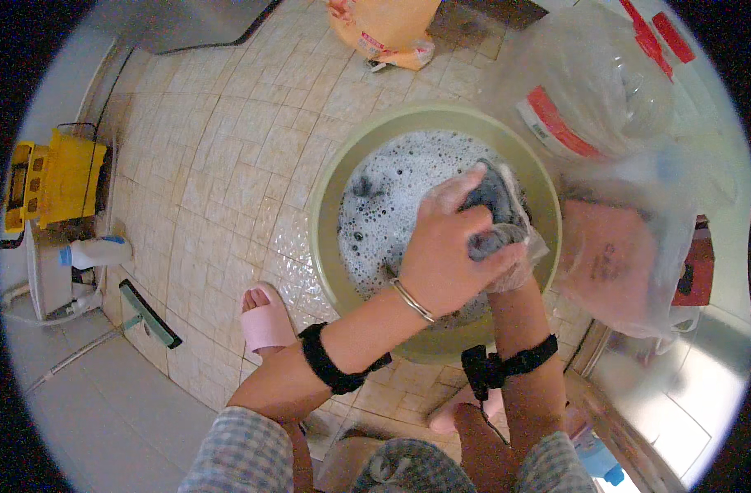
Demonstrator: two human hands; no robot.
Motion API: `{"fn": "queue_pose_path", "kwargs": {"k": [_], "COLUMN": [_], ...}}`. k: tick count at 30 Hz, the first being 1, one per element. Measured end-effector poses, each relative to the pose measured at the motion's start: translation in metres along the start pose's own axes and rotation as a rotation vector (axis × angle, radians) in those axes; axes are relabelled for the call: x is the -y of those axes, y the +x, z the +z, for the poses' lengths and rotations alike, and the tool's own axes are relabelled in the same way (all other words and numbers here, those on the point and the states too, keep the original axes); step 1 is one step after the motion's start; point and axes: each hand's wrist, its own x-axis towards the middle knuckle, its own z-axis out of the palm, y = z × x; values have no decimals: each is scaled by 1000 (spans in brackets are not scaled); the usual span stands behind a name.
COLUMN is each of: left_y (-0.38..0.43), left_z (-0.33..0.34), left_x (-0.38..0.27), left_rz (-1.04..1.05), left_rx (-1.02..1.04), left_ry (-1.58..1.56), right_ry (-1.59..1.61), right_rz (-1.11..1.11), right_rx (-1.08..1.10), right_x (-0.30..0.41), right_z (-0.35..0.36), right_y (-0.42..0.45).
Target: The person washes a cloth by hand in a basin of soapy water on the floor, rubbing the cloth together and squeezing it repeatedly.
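Note:
A pale green plastic basin on the floor before me holds water under white suds. Above the suds, my left hand grips a wet dark grey fabric item, its fingers curled over the cloth. My right hand holds the same item from the right side; foam and fabric hide much of it. Pale material borders the cloth on its right. A dark bit of fabric shows through the foam at the basin's left. My left wrist wears a silver bangle.
Clear plastic bags, one with pink contents, crowd the basin's right. An orange bag lies beyond it. Leftward are a squeegee head, a white bottle and a yellow plastic crate. My feet in pink slippers flank the basin's near side.

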Motion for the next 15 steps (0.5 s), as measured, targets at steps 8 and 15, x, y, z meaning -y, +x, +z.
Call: {"fn": "queue_pose_path", "kwargs": {"k": [8,15], "left_y": [16,-13], "left_z": [-3,-4], "left_x": [40,13], "left_rz": [-463,-48], "left_rx": [-8,258], "left_ry": [-138,-218], "right_ry": [-194,-491], "right_rz": [157,-238], "right_rx": [-498,-186], "right_x": [-23,0], "right_z": [-26,20], "right_y": [-12,-6]}}
